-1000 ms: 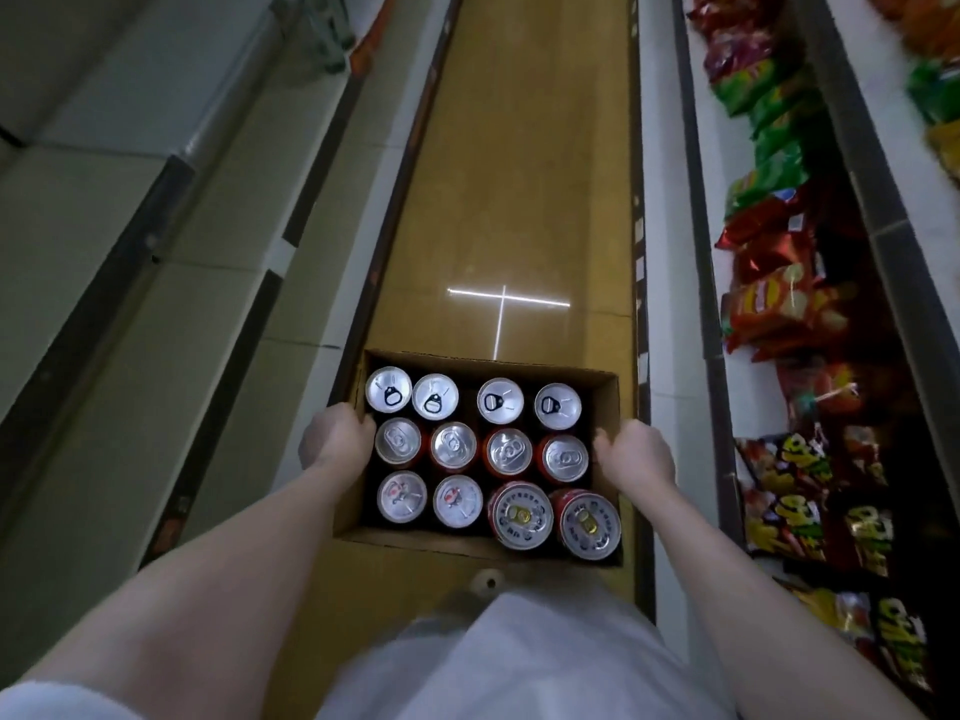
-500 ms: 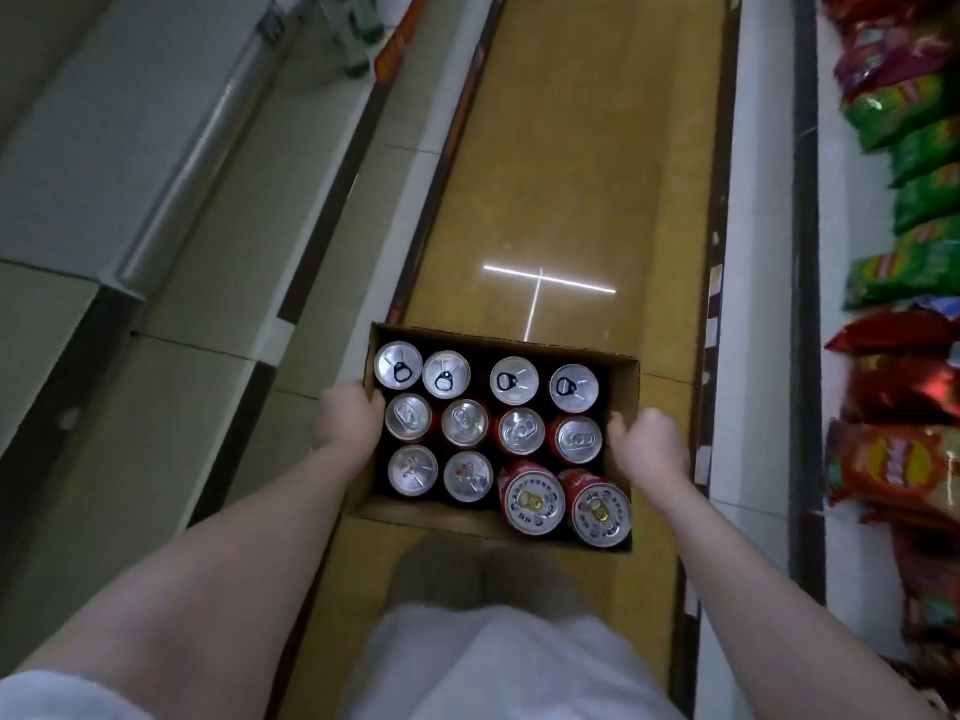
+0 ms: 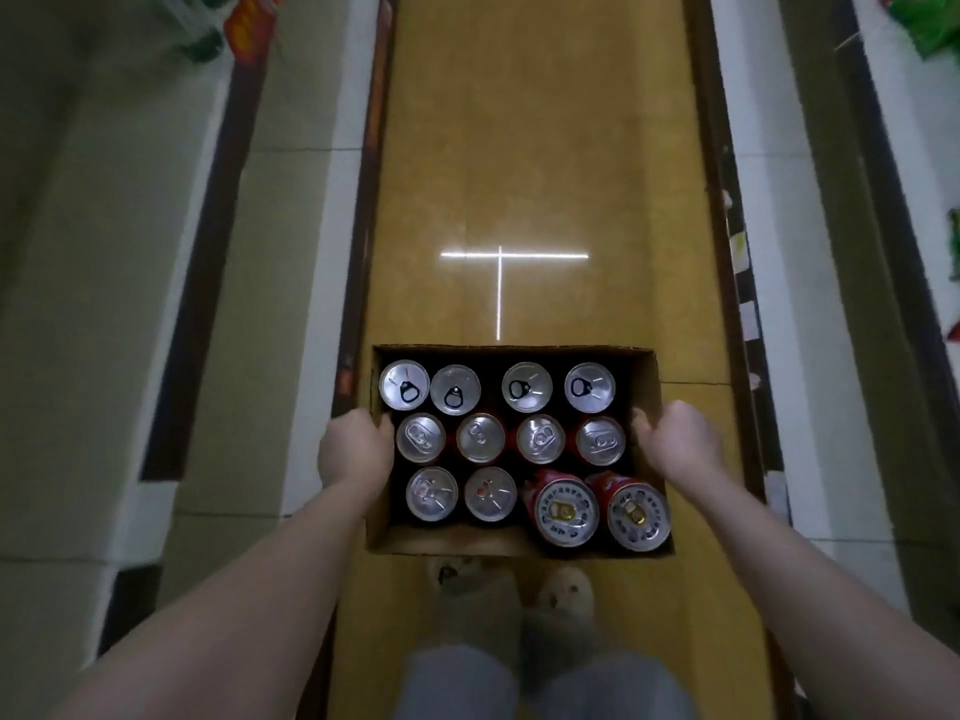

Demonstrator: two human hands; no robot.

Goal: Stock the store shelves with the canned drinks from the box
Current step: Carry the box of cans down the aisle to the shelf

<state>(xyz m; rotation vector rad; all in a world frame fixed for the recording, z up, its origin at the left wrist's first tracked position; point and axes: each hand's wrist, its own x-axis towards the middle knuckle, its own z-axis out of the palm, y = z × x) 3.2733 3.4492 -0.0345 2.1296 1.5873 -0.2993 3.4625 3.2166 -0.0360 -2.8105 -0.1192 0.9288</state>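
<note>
Cardboard box (image 3: 647,387) holds twelve upright cans (image 3: 480,437). Your left hand (image 3: 356,452) and right hand (image 3: 678,441) clamp its opposite side walls.

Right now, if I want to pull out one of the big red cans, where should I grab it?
Grab it from straight above, fingers around the rim and upper wall. The two red cans stand upright at the box's near right corner, taller than the others, so their tops stick up. Their sides are hemmed in by each other and the wall. The left hand and right hand both hold the box's sides now.
</note>
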